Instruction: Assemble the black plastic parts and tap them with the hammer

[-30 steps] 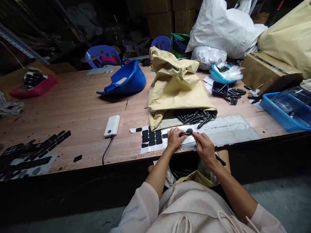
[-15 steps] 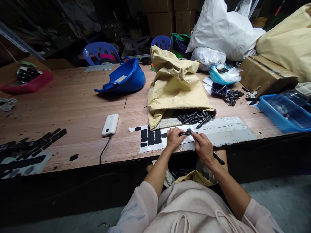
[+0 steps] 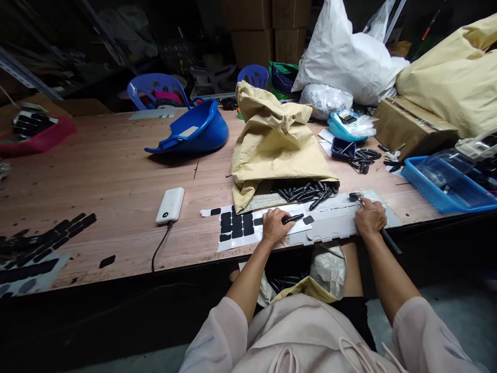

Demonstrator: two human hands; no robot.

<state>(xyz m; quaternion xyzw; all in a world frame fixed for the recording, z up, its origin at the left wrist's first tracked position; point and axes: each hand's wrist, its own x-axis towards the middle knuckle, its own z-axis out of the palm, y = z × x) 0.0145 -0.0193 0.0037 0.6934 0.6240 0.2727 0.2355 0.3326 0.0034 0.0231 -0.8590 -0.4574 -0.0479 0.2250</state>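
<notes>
My left hand [image 3: 275,225] is closed round one end of a slim black pen-shaped piece [image 3: 294,218]; it rests over a white sheet [image 3: 254,239] bearing rows of black rounded pads [image 3: 236,225]. To the right, my right hand [image 3: 370,215] grips a small hammer [image 3: 391,242] over a grey board [image 3: 334,220]. The hammer's dark head shows past my fingers and its black handle sticks out behind the wrist. A single black pad [image 3: 308,220] lies near the tip of the piece. Just beyond, similar black pieces [image 3: 305,191] spill from the mouth of a yellow sack [image 3: 275,150].
A white power bank [image 3: 171,204] with a cable lies left of the sheet. Behind it sits a blue scoop-shaped basin [image 3: 198,129]. On the right are a blue tray [image 3: 438,194], a cardboard box [image 3: 413,127] and loose black pieces [image 3: 365,158]. The table's front edge runs close below my hands.
My right hand has swung right with the hammer, away from the black piece. My left hand keeps hold of that piece, now more plainly visible. The view has shifted slightly.
</notes>
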